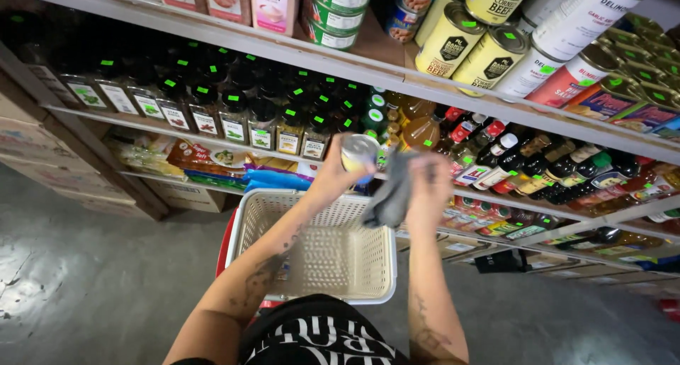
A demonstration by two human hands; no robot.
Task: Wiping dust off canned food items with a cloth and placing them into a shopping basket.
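Head view, then?

— Head view only. The left hand (338, 175) had its grip wrapped round a small can (358, 152), held up in front of the shelves with its flat lid turned toward the camera, so its long axis ran roughly away from the lens and toward the shelf.

— And the other hand?

— The right hand (427, 184) was just beside it, grip closed on a grey cloth (392, 193) that hung down between the two hands. The cloth's upper end reached the can's right side; whether it was truly pressing on the metal I could not tell.

— So which way did the can lie from the cloth hand?

— To its left and slightly higher, near enough that the two nearly touched. Both forearms rose from the bottom of the frame and converged there.

— What sat below?

— A cream plastic basket (244, 223) with perforated walls, directly beneath the hands, its mouth open upward. A straight drop from the can would have fallen inside its far rim.

— Room to move?

— Tight ahead. The shelf edge (212, 139) ran just beyond the can, crowded with dark-capped spice jars (234, 120) to the left and sauce bottles (538, 166) to the right. Large tins (453, 42) stood on the shelf above. Open room lay toward the body and down over the basket, and over the grey floor (92, 280) at left.
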